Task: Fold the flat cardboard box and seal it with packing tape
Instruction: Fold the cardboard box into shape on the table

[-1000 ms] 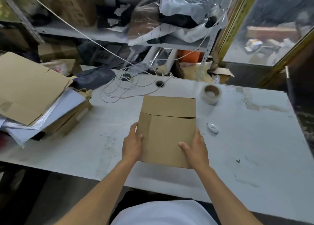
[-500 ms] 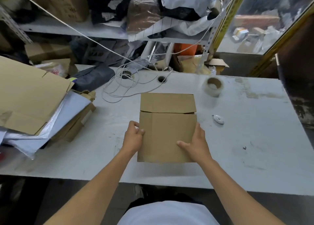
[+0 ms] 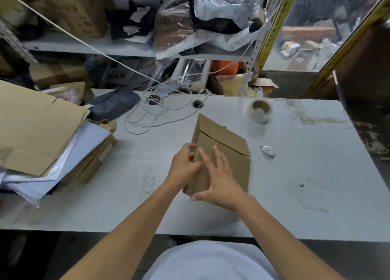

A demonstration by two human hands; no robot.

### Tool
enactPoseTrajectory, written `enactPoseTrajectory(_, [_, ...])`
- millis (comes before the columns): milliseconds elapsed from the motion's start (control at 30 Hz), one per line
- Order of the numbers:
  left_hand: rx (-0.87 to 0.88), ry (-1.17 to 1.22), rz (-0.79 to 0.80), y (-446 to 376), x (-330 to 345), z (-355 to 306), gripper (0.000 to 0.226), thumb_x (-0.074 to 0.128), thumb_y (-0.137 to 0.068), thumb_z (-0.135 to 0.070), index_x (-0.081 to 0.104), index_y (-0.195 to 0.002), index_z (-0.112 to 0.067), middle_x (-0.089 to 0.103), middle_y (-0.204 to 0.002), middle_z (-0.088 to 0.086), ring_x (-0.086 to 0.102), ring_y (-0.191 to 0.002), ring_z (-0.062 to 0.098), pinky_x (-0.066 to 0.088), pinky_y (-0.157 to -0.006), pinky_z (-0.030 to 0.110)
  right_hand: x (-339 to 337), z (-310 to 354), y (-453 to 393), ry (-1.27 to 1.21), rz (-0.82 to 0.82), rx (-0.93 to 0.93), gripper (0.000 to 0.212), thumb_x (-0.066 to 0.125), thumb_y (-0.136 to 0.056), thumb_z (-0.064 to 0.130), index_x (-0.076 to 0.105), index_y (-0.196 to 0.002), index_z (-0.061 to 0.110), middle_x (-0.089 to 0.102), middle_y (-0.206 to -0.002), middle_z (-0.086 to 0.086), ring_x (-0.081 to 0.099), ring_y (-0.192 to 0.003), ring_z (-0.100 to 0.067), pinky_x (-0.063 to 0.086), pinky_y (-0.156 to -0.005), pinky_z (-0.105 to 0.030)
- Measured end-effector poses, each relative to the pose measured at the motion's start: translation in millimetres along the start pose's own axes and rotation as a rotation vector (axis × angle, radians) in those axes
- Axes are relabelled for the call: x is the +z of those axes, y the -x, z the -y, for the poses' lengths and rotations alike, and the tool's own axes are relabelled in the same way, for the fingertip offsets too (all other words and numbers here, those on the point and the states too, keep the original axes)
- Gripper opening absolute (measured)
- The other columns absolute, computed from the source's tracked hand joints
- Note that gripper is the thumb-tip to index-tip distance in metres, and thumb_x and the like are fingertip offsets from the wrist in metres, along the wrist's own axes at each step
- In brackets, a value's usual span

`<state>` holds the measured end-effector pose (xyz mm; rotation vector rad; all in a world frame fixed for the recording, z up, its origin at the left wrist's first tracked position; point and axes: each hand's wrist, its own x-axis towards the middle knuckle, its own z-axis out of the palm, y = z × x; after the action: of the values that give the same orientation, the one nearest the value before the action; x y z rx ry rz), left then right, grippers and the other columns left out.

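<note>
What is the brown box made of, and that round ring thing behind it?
Box: plain brown cardboard, matte, with ridged corrugation along its near cut edge. Ring: likely a packing-tape roll, a brown card core wrapped in glossy, see-through plastic tape.

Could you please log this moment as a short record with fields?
box: flat cardboard box, left edge raised off the table
left hand: left hand grips the box's left edge
right hand: right hand spread flat on the box's face
tape: roll of packing tape beyond the box, untouched
seal: not yet done
</note>
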<state>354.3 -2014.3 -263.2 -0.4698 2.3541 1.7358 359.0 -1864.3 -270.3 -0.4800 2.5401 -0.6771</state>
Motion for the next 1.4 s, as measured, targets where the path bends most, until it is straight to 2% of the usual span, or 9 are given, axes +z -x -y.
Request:
enactPoseTrajectory(167, [0.084,-0.101,0.016,0,7,-6,0.007,0.069,-0.085,-0.013,0.067,-0.091,-0.015,0.072,-0.085,0.004,0.069,-0.086,0.022,0.056,-0.071,0.024,-9,1,-3,0.021,0.008,-0.029,0.135,0.084,-0.055,0.063,-0.021,-0.14,0.064,-0.038,-0.157,0.006,-0.032,-0.146,-0.029,0.011,-0.115,-0.065])
enactPoseTrajectory(300, [0.055,-0.126,0.003,1,9,-13,0.045,0.07,-0.085,-0.019,0.055,-0.127,-0.023,0.07,-0.096,-0.008,0.064,-0.095,0.008,0.046,-0.072,0.009,-13,3,-6,0.033,-0.03,-0.039,0.131,0.085,-0.051,0.064,-0.005,-0.146,0.055,-0.036,-0.157,0.006,-0.028,-0.147,-0.03,0.02,-0.113,-0.064])
enactPoseTrajectory(433, [0.042,-0.149,0.024,0,8,-16,0.071,0.071,-0.084,-0.021,0.038,-0.147,-0.022,0.064,-0.117,-0.009,0.059,-0.111,0.011,0.049,-0.096,0.026,-16,6,-10,0.02,-0.072,-0.039,0.123,0.086,-0.046,0.065,0.012,-0.142,0.043,-0.033,-0.157,0.004,-0.021,-0.149,-0.03,0.034,-0.112,-0.058])
enactPoseTrajectory(567, [0.083,-0.316,-0.004,0,9,-25,0.067,0.066,-0.083,-0.025,0.043,-0.145,-0.028,0.047,-0.137,-0.018,0.032,-0.141,0.024,0.031,-0.113,0.038,-31,4,-16,-0.004,-0.086,-0.037,0.114,0.087,-0.043,0.064,0.02,-0.132,0.041,-0.025,-0.156,-0.001,0.001,-0.152,-0.032,0.045,-0.106,-0.047])
enactPoseTrajectory(700, [0.12,-0.171,0.089,-9,4,-45,0.056,0.063,-0.084,-0.026,0.053,-0.139,-0.018,0.069,-0.123,-0.004,0.063,-0.111,0.01,0.051,-0.098,0.029,-49,-2,-18,0.012,-0.129,-0.031,0.111,0.088,-0.041,0.066,0.027,-0.128,0.034,-0.014,-0.156,-0.002,0.027,-0.145,-0.035,0.045,-0.105,-0.047])
enactPoseTrajectory(867, [0.227,-0.339,-0.01,-15,4,-57,0.051,0.061,-0.092,-0.028,0.053,-0.141,-0.017,0.065,-0.129,-0.001,0.065,-0.098,0.012,0.057,-0.089,0.032,-73,-11,-20,0.1,-0.241,-0.042,0.101,0.08,-0.035,0.077,0.024,-0.107,0.035,0.006,-0.149,-0.005,0.038,-0.131,-0.033,0.053,-0.093,-0.048])
enactPoseTrajectory(1100, [0.319,-0.508,-0.003,-10,15,-68,0.063,0.061,-0.086,-0.006,0.046,-0.147,-0.012,0.06,-0.135,0.01,0.059,-0.118,0.022,0.05,-0.095,0.027,-97,-21,-11,0.133,-0.318,-0.087,0.082,0.08,-0.045,0.074,0.039,-0.106,0.036,-0.01,-0.159,0.002,0.004,-0.148,-0.027,0.047,-0.097,-0.048])
enactPoseTrajectory(1267, [0.368,-0.57,0.019,-9,23,-73,0.058,0.061,-0.092,-0.021,0.045,-0.147,-0.012,0.057,-0.138,0.009,0.052,-0.128,0.024,0.049,-0.105,0.038,-102,-24,-3,0.147,-0.299,-0.061,0.067,0.079,-0.052,0.072,0.045,-0.097,0.036,-0.001,-0.163,0.011,-0.005,-0.15,-0.028,0.044,-0.1,-0.056])
enactPoseTrajectory(1400, [0.426,-0.678,0.099,-11,19,-70,0.046,0.059,-0.094,-0.042,0.061,-0.13,-0.014,0.048,-0.149,0.003,0.035,-0.141,0.019,0.04,-0.112,0.039,-112,-32,1,0.208,-0.304,0.063,0.063,0.077,-0.057,0.072,0.045,-0.096,0.034,0.013,-0.162,0.007,0.0,-0.148,-0.036,0.038,-0.105,-0.062])
